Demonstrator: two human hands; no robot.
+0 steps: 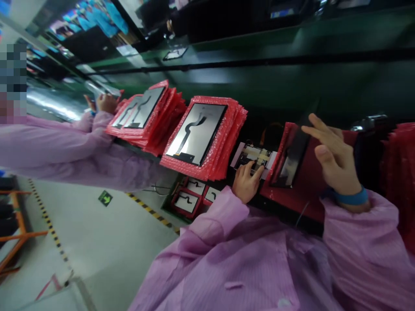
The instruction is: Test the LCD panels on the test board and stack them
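My left hand [247,183] is curled down onto a small circuit board [254,154] with pale side strips. Its thumb and forefinger press on the board around a dark part that I cannot make out clearly. To the right, a glossy dark display panel [288,162] stands tilted against a red bubble-wrap sleeve [280,144]. Beside the panel's upper edge is my right hand [337,155], fingers stretched out and spread. Whether its fingertips touch the panel I cannot tell. Left of the board, a display panel with a black ribbon cable [197,134] lies on a stack of red bubble-wrap sleeves [231,129].
Another sleeve stack [162,125] bears panels near a co-worker's hands [105,103]. Below the bench edge sits a crate [168,201] with more panels. Red sleeves [400,168] are piled at far right, near a shiny metal part [369,123]. A green ledge [275,82] runs behind.
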